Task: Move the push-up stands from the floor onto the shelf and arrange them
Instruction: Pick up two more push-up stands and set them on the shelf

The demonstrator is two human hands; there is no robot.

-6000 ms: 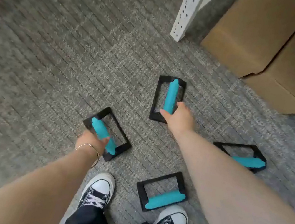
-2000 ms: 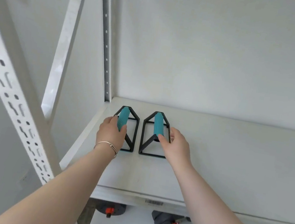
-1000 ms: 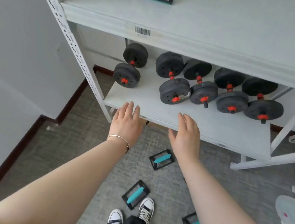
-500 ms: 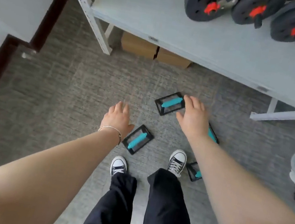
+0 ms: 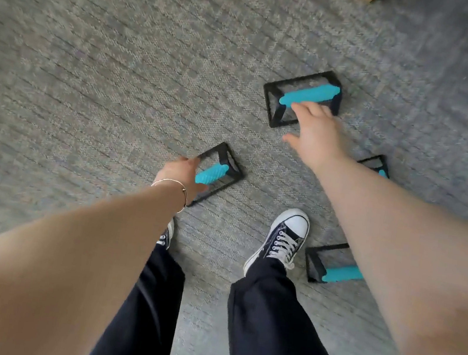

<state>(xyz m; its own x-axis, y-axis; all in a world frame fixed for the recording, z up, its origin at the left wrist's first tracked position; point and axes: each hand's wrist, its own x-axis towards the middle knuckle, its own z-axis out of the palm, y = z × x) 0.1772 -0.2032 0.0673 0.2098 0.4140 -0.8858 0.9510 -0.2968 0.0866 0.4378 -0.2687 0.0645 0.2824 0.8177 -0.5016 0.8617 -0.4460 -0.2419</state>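
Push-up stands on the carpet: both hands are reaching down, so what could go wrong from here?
The left hand meets only one end of its stand's handle, so that stand could tip when lifted. The right hand is open, no grip yet. A stand beside the right shoe is a trip hazard.

Carpet (image 5: 107, 57) rough woven; stand frames (image 5: 271, 103) matt black; grips (image 5: 310, 95) ribbed teal.
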